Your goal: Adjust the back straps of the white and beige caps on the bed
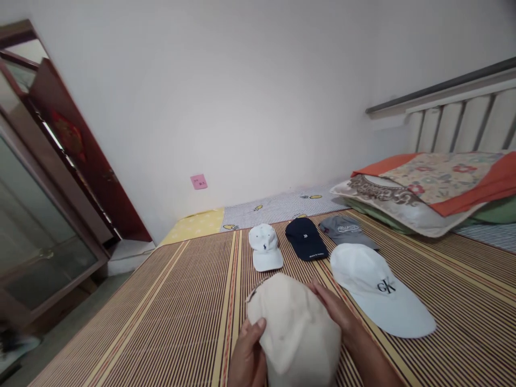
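Observation:
A cream baseball cap (296,328) is held between my two hands at the near side of the mat, its back strap edge turned to the left. My left hand (248,352) grips its left side, thumb on the outside. Against the right side lies my right hand (332,301), its fingers partly hidden behind the cap. Beyond it rest a small white cap (265,247), a navy cap (305,239) and a grey cap (344,228). A larger white cap with black letters (366,274) lies just right of my right hand.
The striped bamboo mat (173,312) covers the bed, over a checked and yellow sheet (201,226). Pillows with a floral cover (439,172) are stacked at the right, near a radiator (455,126). A red door (88,156) and a glass-fronted cabinet (36,236) stand left.

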A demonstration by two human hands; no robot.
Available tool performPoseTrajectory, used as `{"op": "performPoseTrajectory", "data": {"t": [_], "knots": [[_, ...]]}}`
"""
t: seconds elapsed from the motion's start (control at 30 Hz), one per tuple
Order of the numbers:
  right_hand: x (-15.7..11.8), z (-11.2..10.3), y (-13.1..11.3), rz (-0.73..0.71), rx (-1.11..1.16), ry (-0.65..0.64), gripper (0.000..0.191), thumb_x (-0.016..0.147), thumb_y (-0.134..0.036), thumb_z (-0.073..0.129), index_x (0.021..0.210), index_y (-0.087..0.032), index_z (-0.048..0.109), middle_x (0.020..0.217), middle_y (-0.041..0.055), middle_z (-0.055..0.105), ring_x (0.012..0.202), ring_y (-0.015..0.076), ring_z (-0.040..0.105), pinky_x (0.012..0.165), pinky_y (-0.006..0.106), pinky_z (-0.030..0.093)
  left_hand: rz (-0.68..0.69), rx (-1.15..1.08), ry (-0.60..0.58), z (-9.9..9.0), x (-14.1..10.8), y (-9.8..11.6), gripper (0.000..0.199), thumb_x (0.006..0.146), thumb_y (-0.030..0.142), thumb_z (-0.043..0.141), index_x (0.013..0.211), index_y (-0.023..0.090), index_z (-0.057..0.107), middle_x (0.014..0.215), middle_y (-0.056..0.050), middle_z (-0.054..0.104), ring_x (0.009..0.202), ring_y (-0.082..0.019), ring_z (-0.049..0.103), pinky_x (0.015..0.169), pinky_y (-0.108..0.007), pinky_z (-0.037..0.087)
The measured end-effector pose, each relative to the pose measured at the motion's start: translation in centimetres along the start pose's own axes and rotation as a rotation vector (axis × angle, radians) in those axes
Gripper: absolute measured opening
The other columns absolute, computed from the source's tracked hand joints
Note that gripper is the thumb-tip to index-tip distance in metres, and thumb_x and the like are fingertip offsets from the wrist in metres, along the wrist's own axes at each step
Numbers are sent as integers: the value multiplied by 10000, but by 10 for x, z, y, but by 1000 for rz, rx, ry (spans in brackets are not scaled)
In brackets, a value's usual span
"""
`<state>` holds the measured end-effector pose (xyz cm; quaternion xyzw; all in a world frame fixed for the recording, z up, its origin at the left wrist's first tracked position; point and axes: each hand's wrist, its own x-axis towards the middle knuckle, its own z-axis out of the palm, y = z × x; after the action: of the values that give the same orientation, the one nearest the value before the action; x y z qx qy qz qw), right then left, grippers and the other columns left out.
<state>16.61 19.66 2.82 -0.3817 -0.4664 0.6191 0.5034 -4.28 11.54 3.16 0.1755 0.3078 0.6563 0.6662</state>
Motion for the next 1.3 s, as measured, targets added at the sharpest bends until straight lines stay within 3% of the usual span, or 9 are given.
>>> {"op": "performPoseTrajectory", "data": {"t": [0.13,0.33,0.5,0.63,0.77,0.93,1.13,1.3], "knots": [[-27,18,-31,-50,-88,-89,587,783,-784,675,977,-253,834,1156,114,806,1169,355,701,1104,493,482,25,154,-79,13,-32,7,449,672,297,909,1080,156,785,1093,-170,817,1175,-402,709,1060,-494,531],[-59,31,-43,-23,-52,-193,496,863,-645,700,1111,-221,763,1123,111,796,1039,311,741,949,444,559,54,287,126,15,-57,12,590,609,472,958,1095,182,790,1071,-149,822,1111,-360,737,993,-427,563],[-75,34,-56,-173,-83,-98,458,905,-600,678,1166,-229,741,1224,130,761,1190,312,686,1059,447,500,126,476,270,4,-60,12,549,656,521,913,1099,215,803,1150,-126,804,1156,-351,709,935,-381,568],[-83,37,-69,-293,-149,-11,431,903,-570,682,1169,-234,734,1249,142,746,1205,316,668,1076,462,489,219,524,287,14,-53,16,512,587,554,941,949,211,821,939,-78,818,996,-294,737,874,-329,552],[-82,44,-88,-385,-368,-55,425,878,-554,700,1198,-277,734,1279,115,734,1205,335,654,1077,516,491,198,418,113,48,-42,27,473,566,550,959,821,193,783,667,12,705,667,-149,641,653,-235,484],[-64,52,-105,-547,-509,-45,405,841,-455,743,1219,-308,734,1310,102,724,1237,356,647,1101,565,482,175,439,-44,87,-21,42,387,666,469,925,739,182,677,639,51,594,607,-99,507,581,-200,393],[-45,54,-83,-618,-528,-115,378,858,-358,760,1227,-292,707,1301,97,711,1225,312,653,1050,472,525,303,503,-181,84,4,24,439,678,503,904,615,157,641,597,49,514,588,-97,393,578,-208,368],[-42,59,-75,-719,-581,-185,205,957,-274,651,1150,-280,720,1162,65,741,1104,242,684,968,360,543,301,591,-186,78,1,16,340,718,475,874,831,163,801,765,-47,693,775,-207,604,732,-284,488]]}}
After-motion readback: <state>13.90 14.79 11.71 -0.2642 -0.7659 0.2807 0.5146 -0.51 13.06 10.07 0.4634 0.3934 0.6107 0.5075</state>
